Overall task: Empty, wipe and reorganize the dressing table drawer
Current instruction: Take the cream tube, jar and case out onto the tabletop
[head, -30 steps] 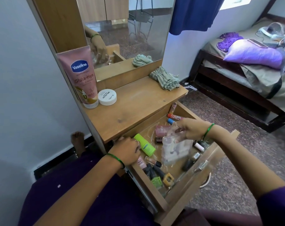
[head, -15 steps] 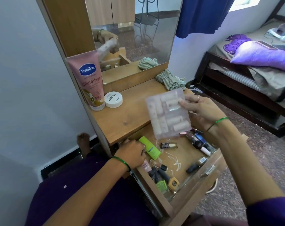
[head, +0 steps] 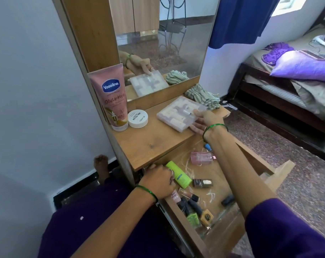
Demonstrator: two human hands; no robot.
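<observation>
The wooden drawer [head: 269, 175] stands pulled out below the dressing table top [head: 150, 142]. Inside lie a lime-green tube [head: 180, 175], a pink bottle [head: 202, 157], a dark nail polish bottle [head: 202, 183] and several small cosmetics [head: 193, 209] near the front corner. My right hand [head: 206, 121] holds a clear plastic box [head: 178, 113] of small pale tubes, which rests flat on the table top. My left hand [head: 159, 180] grips the drawer's left side edge beside the green tube.
A pink Vaseline tube [head: 112, 97] and a white jar [head: 138, 118] stand at the table's back left. A striped green cloth [head: 202, 96] lies at the back right by the mirror [head: 169, 43]. A bed [head: 292, 86] stands to the right.
My right hand lifted the clear box out of the drawer and has set it down on the table top. My left hand stayed on the drawer edge.
</observation>
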